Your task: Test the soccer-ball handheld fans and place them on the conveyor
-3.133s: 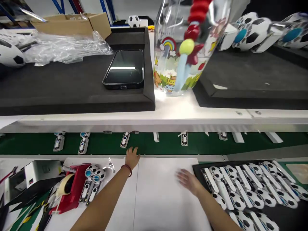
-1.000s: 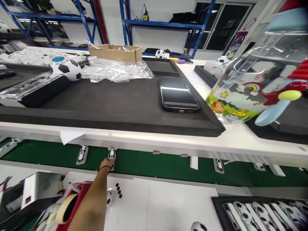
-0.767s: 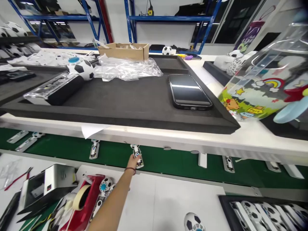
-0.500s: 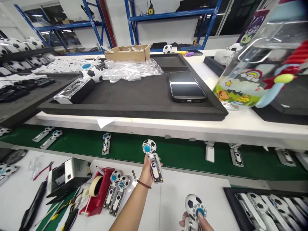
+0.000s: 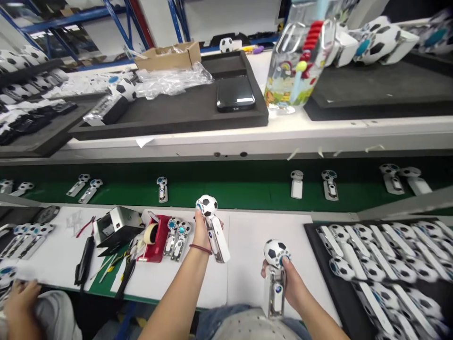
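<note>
My left hand [image 5: 200, 230] is closed around a small hand-held fan with a football-patterned head [image 5: 211, 223], held upright over the white bench. My right hand [image 5: 287, 282] grips a second football fan [image 5: 275, 276] by its handle, nearer to me, with the thumb by the fan's head. Behind both hands runs a green conveyor belt [image 5: 226, 191] that carries more of these fans, spaced apart.
A black tray [image 5: 385, 269] at the right holds several football fans. At the left sit a red tape dispenser [image 5: 155, 238], two fans, a small grey device [image 5: 116, 226] and hand tools. Another person's hand [image 5: 17, 300] shows at bottom left. Above the belt are a phone [image 5: 235, 98] and a clear bottle [image 5: 297, 61].
My left hand took a fan off the green belt and drew it back over the white bench. My right hand came into view holding a second fan. The camera tilted down.
</note>
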### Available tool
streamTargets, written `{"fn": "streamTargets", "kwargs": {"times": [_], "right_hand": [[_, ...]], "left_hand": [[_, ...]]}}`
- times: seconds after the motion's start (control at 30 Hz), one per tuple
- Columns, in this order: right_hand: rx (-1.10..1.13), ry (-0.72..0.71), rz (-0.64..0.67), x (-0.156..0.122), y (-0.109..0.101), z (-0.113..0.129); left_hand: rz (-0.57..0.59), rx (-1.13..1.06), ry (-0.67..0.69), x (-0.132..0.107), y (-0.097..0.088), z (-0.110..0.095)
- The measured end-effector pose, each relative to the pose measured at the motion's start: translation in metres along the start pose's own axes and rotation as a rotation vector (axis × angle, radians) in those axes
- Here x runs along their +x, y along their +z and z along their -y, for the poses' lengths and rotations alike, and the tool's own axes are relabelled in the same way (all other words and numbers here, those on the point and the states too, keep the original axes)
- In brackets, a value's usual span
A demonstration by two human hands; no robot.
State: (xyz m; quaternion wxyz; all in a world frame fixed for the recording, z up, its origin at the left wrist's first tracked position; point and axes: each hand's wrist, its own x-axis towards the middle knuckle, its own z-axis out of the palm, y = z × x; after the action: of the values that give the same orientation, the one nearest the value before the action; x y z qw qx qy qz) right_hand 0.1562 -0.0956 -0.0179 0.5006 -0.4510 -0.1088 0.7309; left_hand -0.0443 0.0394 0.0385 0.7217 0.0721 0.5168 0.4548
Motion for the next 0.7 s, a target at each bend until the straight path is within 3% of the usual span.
{"fn": "streamTargets", "kwargs": {"times": [0.1,0.3,0.5,0.7], "right_hand": [[0.047,0.052,-0.030,-0.008,0.001,0.009],[0.127,0.255,-0.014,-0.022,-0.009,0.018],[0.255,0.303,0.081,-0.056,-0.012,0.009],[0.225,0.280,0.255,-0.082,-0.001,0.013]], "left_hand": [[-0.023,0.011,-0.092,-0.014,-0.005,0.014],[0.073,0.047,-0.239,-0.045,-0.028,0.058],[0.143,0.092,-0.244,-0.080,-0.043,0.095],[0.283,0.133,-0.161,-0.110,-0.033,0.098]]}}
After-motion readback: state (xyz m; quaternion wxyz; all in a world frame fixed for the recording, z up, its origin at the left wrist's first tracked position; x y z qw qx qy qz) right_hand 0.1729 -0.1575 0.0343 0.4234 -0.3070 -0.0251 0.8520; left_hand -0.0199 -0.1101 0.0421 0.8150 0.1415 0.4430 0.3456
